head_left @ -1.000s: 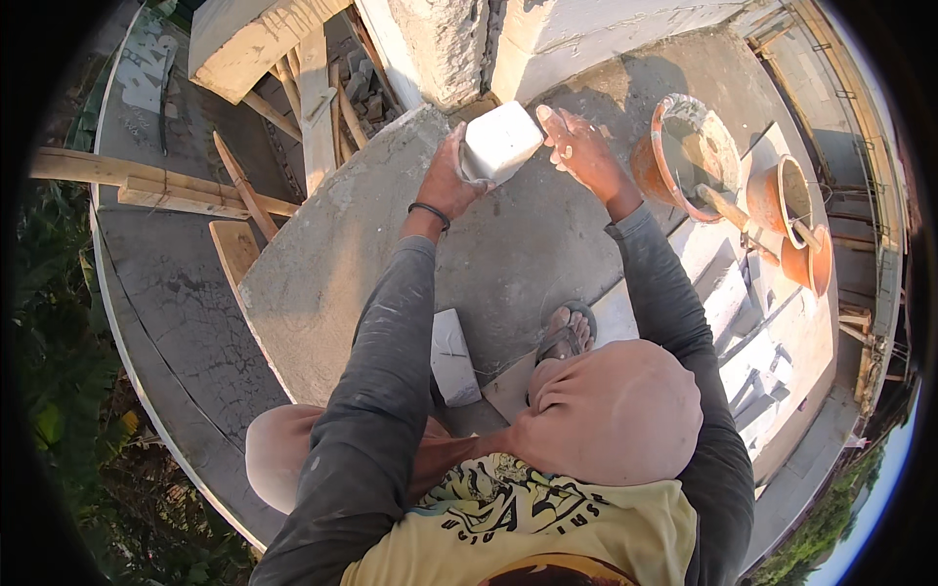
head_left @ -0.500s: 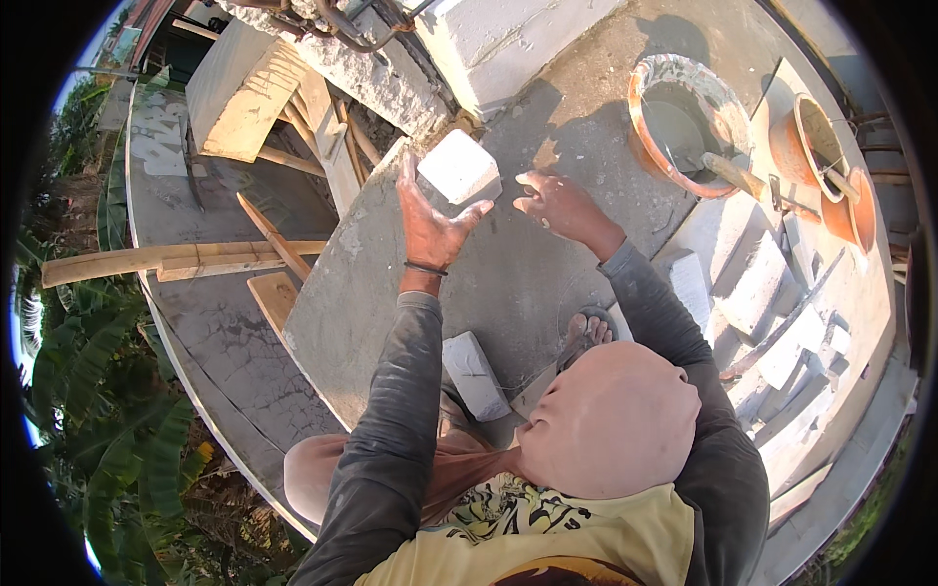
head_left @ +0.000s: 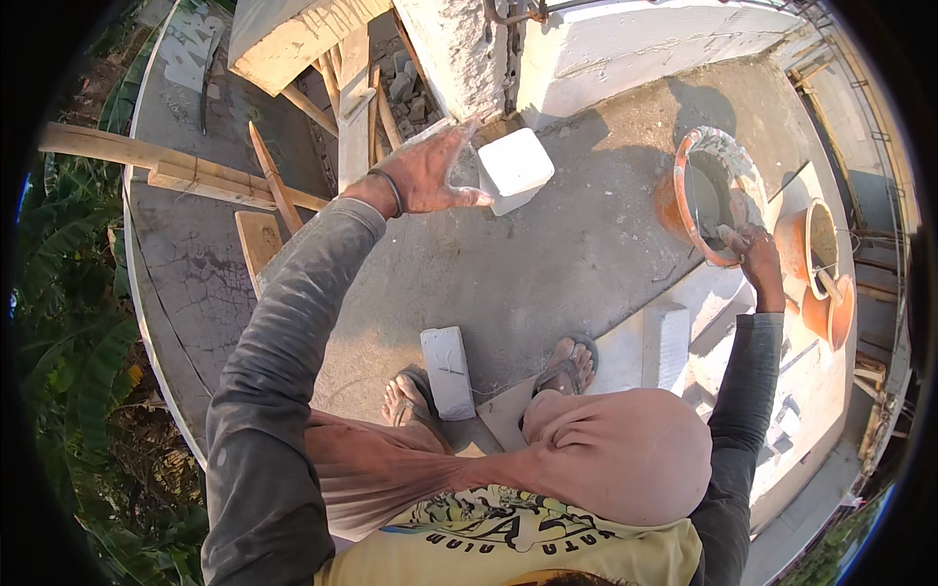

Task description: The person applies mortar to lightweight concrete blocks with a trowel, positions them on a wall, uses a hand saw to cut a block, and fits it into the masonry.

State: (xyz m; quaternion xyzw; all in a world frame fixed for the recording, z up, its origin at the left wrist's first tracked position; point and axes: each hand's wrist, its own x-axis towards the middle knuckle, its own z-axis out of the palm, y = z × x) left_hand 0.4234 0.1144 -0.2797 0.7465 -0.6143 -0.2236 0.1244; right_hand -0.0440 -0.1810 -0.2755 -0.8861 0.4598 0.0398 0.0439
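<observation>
Left hand (head_left: 430, 176) spread open, fingertips just touching the white block (head_left: 515, 168) on the concrete slab (head_left: 547, 264) by the pillar base. Right hand (head_left: 754, 256) closed on a tool at the orange mortar pan (head_left: 708, 195) rim. Risk: unheld block may shift; pan could tip.

No packages, labels, signs or screens show anywhere on this rooftop work area.

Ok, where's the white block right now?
In the head view, the white block sits upper centre on the concrete floor, just right of the open left hand and below the white wall.
</observation>
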